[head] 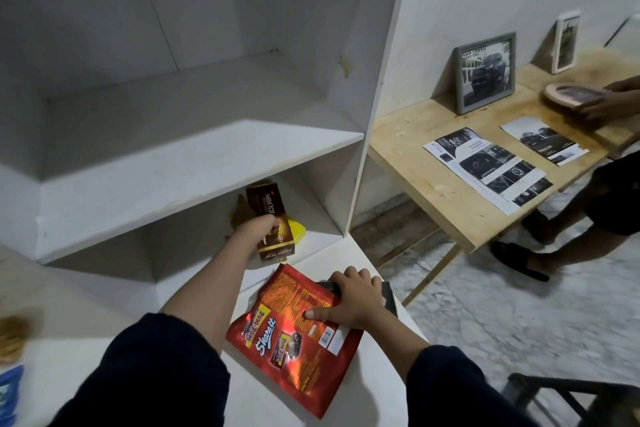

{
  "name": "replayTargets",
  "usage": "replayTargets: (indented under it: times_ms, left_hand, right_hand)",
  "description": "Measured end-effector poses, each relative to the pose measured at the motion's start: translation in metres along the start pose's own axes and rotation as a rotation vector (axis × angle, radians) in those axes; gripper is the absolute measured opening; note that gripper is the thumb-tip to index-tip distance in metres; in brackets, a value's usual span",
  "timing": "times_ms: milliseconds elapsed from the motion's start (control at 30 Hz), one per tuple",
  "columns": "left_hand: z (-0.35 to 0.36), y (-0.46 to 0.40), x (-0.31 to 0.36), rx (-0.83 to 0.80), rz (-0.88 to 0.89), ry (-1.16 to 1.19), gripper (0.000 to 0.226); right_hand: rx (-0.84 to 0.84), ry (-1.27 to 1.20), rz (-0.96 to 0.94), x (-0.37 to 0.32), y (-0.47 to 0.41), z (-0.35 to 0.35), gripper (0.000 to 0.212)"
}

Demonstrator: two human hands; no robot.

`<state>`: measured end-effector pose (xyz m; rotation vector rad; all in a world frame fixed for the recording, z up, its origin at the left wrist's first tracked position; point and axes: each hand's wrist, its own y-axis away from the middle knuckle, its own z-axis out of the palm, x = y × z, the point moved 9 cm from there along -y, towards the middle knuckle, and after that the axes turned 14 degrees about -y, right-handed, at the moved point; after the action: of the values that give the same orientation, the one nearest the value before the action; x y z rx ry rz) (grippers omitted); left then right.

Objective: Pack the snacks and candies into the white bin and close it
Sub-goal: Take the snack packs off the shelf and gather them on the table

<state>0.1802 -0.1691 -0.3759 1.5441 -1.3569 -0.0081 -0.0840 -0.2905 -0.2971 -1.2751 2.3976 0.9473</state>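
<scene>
My left hand point(259, 226) reaches into the lower shelf opening and grips a brown Nextar box point(272, 225) standing on end. A yellow pack point(298, 230) lies just behind it on the shelf. My right hand point(356, 298) holds a red Beng-Beng Share It bag point(287, 333) together with a dark flat box point(389, 295) under it, thumb pressed on the bag's back. The bag hangs over the white ledge point(346, 253). No white bin shows in this view.
The white shelf unit point(194, 163) fills the left and centre. At the right, a wooden table point(415, 163) holds leaflets and picture frames; another person stands there handling a round frame. A dark chair point(561, 395) sits bottom right. Brown and blue packs lie at the far left edge.
</scene>
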Motion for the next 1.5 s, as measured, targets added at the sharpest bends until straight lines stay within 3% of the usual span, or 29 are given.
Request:
replayTargets:
  times_ms: [33,100,233,433,567,633,700,800,933,1033,1233,1367,1500]
  left_hand:
    - [-0.009,0.082,0.025,-0.028,0.027,-0.031,0.025]
    - [-0.010,0.123,0.038,-0.055,0.056,-0.051,0.015]
    - [-0.012,0.113,0.029,-0.107,0.102,-0.126,0.045]
    - [-0.013,0.110,0.011,-0.140,0.115,-0.214,0.048]
    - [-0.028,0.120,-0.001,-0.047,0.120,-0.241,0.067]
    - [-0.038,0.125,-0.004,0.036,0.125,-0.248,0.057]
    - [-0.051,0.132,-0.003,0.164,0.118,-0.374,0.054]
    - [-0.056,0.145,0.013,0.170,0.136,-0.628,0.057]
    - [-0.050,0.123,0.034,0.080,0.137,-0.945,0.118]
    - [-0.049,0.126,0.072,0.133,0.309,-1.222,0.112]
    - [-0.028,0.128,0.107,0.063,0.520,-1.425,0.102]
    - [-0.035,0.134,0.118,0.105,0.526,-1.406,0.094]
    - [-0.034,0.137,0.099,0.033,0.393,-1.296,0.085]
  right_hand:
    - [0.003,-0.004,0.000,0.000,0.000,0.000,0.088]
    - [0.006,-0.013,0.004,0.000,0.000,-0.001,0.088]
    - [0.004,-0.010,0.000,-0.001,0.001,0.000,0.087]
    - [0.010,-0.004,-0.009,-0.001,0.000,-0.001,0.088]
    - [-0.002,-0.011,-0.009,-0.004,0.002,-0.003,0.086]
    - [-0.004,-0.017,-0.008,-0.005,0.003,-0.003,0.084]
    - [-0.002,-0.017,-0.009,-0.006,0.005,-0.003,0.084]
    - [0.012,-0.020,-0.010,-0.006,0.007,-0.003,0.085]
    - [0.030,-0.021,-0.019,-0.004,0.008,-0.002,0.087]
    - [0.035,-0.019,-0.027,-0.004,0.008,-0.001,0.089]
    - [0.051,-0.048,-0.044,-0.002,0.005,-0.002,0.088]
    - [0.042,-0.026,-0.040,-0.002,0.004,-0.003,0.087]
    - [0.051,-0.022,-0.034,-0.004,0.004,-0.004,0.089]
